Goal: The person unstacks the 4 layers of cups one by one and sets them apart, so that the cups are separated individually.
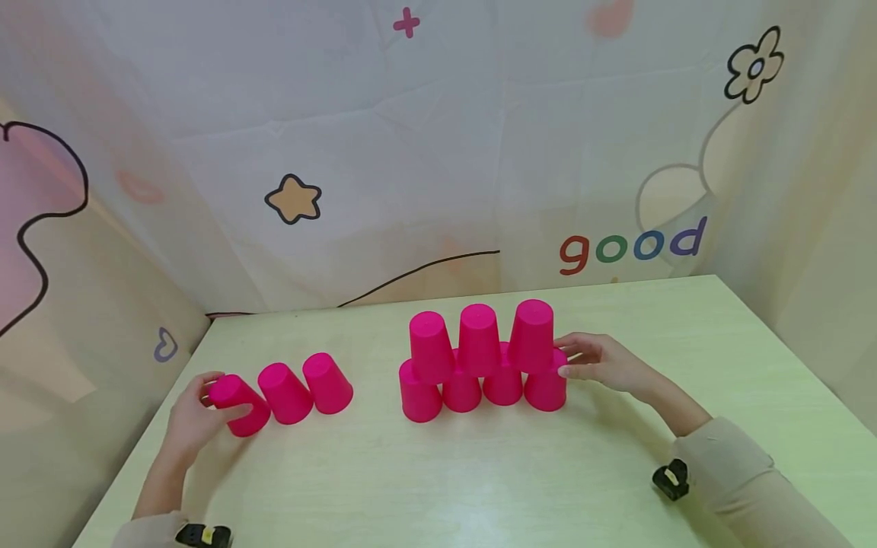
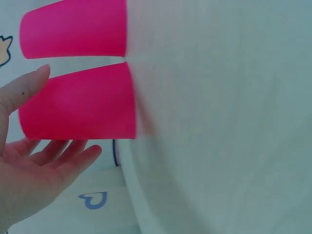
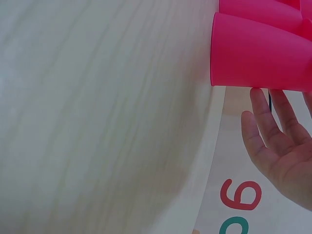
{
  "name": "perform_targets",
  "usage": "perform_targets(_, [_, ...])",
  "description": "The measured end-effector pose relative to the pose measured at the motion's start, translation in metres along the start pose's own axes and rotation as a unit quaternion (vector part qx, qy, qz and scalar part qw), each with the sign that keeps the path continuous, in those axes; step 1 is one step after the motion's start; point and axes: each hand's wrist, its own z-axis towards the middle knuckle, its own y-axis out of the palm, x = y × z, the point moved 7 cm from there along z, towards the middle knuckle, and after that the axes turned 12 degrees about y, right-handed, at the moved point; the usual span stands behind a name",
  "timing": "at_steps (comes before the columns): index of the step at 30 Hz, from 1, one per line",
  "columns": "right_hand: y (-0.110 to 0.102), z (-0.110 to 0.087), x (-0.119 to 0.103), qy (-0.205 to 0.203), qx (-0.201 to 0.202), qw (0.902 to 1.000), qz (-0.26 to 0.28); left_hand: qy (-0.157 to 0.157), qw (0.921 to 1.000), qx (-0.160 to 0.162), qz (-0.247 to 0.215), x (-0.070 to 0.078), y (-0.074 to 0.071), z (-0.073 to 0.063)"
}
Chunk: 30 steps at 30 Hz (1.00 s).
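At the left, the left hand [image 1: 195,418] is half open around the leftmost pink cup [image 1: 236,392], thumb in front and fingers behind, though how firmly it grips I cannot tell. Two more upturned cups [image 1: 285,396] stand just right of that on the worktop [image 1: 384,487]. Next come three cups [image 1: 479,339] stacked on four, the right hand [image 1: 606,361], loosely open, touching the end lower cup [image 1: 546,392] without grasping it.

Left hand [image 2: 29,185] around a pink cup [image 2: 80,105]
Thumb [image 2: 22,91] on one side, fingers [image 2: 83,160] along the other; the wide end faces the pale worktop [image 2: 214,122], a second pink cup [image 2: 75,30] just beside.
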Motion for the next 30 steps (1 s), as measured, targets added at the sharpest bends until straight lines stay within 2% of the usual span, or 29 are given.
perform_targets(3, [0.0, 0.0, 0.0, -0.001, 0.001, 1.0, -0.001, 0.03, 0.9994, 0.012, 0.012, -0.022, -0.003, 0.012])
perform_targets(5, [0.0, 0.0, 0.0, -0.001, 0.002, 1.0, -0.002, 0.045, 0.9986, 0.02, 0.019, -0.029, -0.006, 0.018])
perform_targets(11, [0.0, -0.001, 0.0, 0.001, 0.003, 1.0, -0.002, 0.075, 0.9962, 0.039, 0.023, -0.029, -0.013, 0.028])
perform_targets(17, [0.0, 0.0, 0.0, -0.002, 0.001, 1.0, -0.003, 0.099, 0.9921, 0.064, 0.042, -0.034, -0.013, 0.04])
perform_targets(18, [0.0, 0.0, 0.0, -0.003, 0.001, 1.0, -0.003, 0.101, 0.9921, 0.065, 0.036, -0.031, -0.013, 0.04])
perform_targets(20, [0.0, 0.0, 0.0, -0.005, 0.001, 1.0, -0.005, 0.1, 0.9929, 0.062, 0.022, -0.008, -0.014, 0.036])
perform_targets(22, [-0.001, 0.001, 0.0, -0.007, 0.001, 1.0, -0.005, 0.105, 0.993, 0.054, 0.007, 0.041, -0.017, 0.02])
perform_targets(24, [-0.001, 0.001, 0.0, -0.007, 0.0, 1.0, -0.004, 0.118, 0.9912, 0.059, 0.002, 0.048, -0.017, 0.021])
perform_targets(25, [-0.001, 0.0, 0.0, -0.007, 0.001, 1.0, -0.004, 0.13, 0.9895, 0.063, 0.005, 0.047, -0.015, 0.023])
perform_targets(27, [-0.001, 0.0, 0.0, -0.005, 0.001, 1.0, -0.003, 0.153, 0.9856, 0.072, 0.011, 0.03, -0.012, 0.032])
perform_targets(29, [0.0, -0.001, -0.001, -0.006, 0.001, 1.0, -0.004, 0.173, 0.9814, 0.08, 0.021, -0.012, -0.005, 0.05])
perform_targets(30, [0.0, -0.001, -0.001, -0.004, 0.002, 1.0, -0.004, 0.176, 0.9813, 0.076, 0.017, -0.012, -0.003, 0.052])
